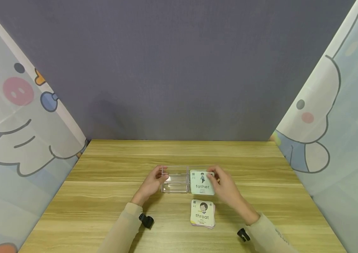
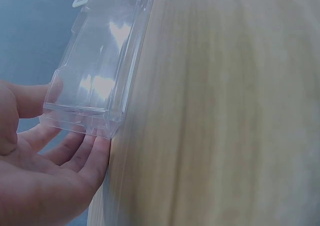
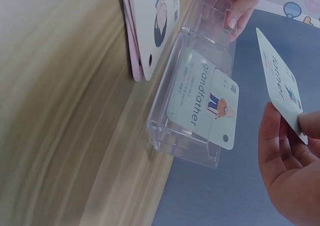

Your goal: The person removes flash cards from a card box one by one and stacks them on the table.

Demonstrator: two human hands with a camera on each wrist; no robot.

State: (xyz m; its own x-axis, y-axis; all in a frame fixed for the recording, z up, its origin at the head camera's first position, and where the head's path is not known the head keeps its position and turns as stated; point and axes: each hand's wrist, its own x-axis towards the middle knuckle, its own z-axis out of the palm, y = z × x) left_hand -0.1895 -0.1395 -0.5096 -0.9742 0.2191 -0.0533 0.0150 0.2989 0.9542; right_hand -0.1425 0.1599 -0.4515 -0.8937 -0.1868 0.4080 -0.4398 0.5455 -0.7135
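A clear plastic card box (image 1: pixel 174 183) with two side-by-side compartments lies on the table. At its left end, my left hand (image 1: pixel 148 184) grips the wall, thumb over the edge and fingers along the outside. My right hand (image 1: pixel 227 189) pinches a flash card printed "father" (image 1: pixel 202 188) between thumb and fingers. In the right wrist view this card is raised, apart from the box. A "grandfather" card (image 3: pixel 202 96) lies in the right compartment beneath it; the left compartment shows only clear plastic.
A stack of cards with "throat" (image 1: pixel 202 216) on top lies in front of the box's right half. The wooden table (image 1: pixel 119 158) ends at a dark grey panel (image 1: pixel 179 70). Cartoon-printed curtains (image 1: pixel 2 140) hang on both sides.
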